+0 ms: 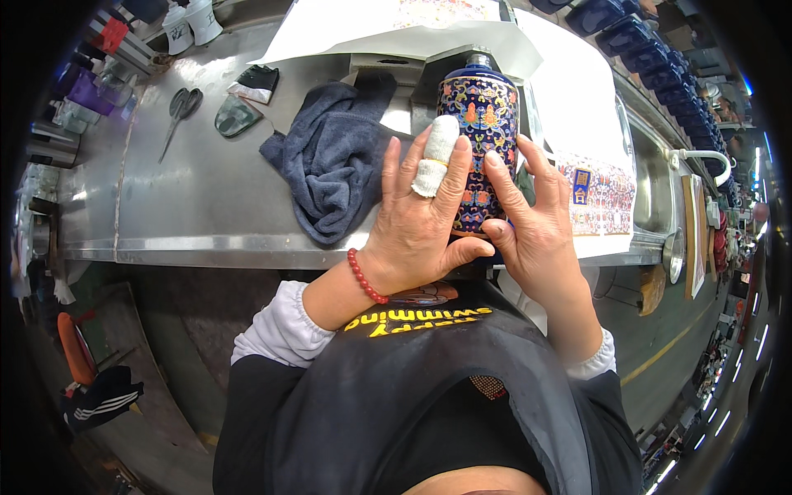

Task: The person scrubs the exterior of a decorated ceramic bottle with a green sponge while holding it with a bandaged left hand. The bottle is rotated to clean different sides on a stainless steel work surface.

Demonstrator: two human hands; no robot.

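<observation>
A dark blue bottle (pixel 477 103) patterned with colourful flowers and scrolls lies on the bench edge in front of me, its neck pointing away. My left hand (pixel 419 194) rests along the bottle's left side with fingers stretched out. A white cloth sleeve (pixel 437 155) covers one of its fingers, bound with a thin yellowish band. On the right side, my right hand (pixel 532 206) touches the bottle with its index finger and thumb, the other fingers spread. The bottle's underside is hidden. Left of it lies a crumpled blue-grey towel (pixel 330 157).
Scissors (pixel 178 115) and a dark green curved piece (pixel 237 117) lie on the steel bench (pixel 190 194). White sheets with printed patterns (pixel 606 194) cover its right part. Beyond them are a sink (pixel 652 177) and a tap (pixel 705 157). Several blue bottles (pixel 635 37) stand at far right.
</observation>
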